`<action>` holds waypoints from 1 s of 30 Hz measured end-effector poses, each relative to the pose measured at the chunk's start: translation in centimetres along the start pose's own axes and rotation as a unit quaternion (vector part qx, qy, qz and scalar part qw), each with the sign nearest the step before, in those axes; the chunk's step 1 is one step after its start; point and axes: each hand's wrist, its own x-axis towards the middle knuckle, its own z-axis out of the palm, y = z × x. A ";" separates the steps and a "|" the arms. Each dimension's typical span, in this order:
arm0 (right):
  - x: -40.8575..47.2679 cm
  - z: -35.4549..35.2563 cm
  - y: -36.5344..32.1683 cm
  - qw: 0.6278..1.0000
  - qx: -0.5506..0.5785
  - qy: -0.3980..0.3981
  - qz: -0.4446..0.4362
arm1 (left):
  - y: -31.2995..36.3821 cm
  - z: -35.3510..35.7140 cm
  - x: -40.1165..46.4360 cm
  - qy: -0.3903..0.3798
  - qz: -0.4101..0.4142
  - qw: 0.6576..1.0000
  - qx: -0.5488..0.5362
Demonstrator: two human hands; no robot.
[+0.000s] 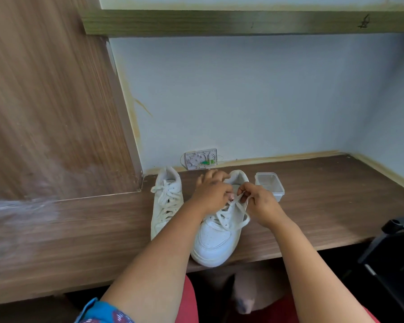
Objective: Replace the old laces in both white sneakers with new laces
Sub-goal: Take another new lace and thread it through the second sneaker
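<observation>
Two white sneakers stand on a brown wooden desk (324, 206), toes toward me. The right sneaker (216, 238) is nearest, its toe over the desk's front edge. My left hand (211, 191) and my right hand (258, 201) are both over its upper eyelets, each pinching a strand of its white lace (236, 206). A loop of that lace hangs off the shoe's right side. The left sneaker (166, 201) stands further left, laced, its lace ends loose; my left forearm covers its toe.
A clear plastic container (269, 184) sits on the desk just right of the right sneaker. A small white wall box (201, 159) is behind the shoes. A wooden panel rises at left. A black chair part (394, 257) is at lower right.
</observation>
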 end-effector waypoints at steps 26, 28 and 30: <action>0.9 -1.8 1.2 0.999 0.000 -0.050 -0.002 | 0.1 1.2 0.4 0.036 -0.003 0.982 -0.185; 1.1 -1.6 1.1 0.999 0.011 -0.051 -0.010 | 0.0 1.0 0.5 0.038 -0.008 0.991 -0.131; 1.2 -1.3 0.9 0.999 0.012 -0.050 -0.012 | -0.1 0.7 0.6 0.045 -0.007 0.993 -0.111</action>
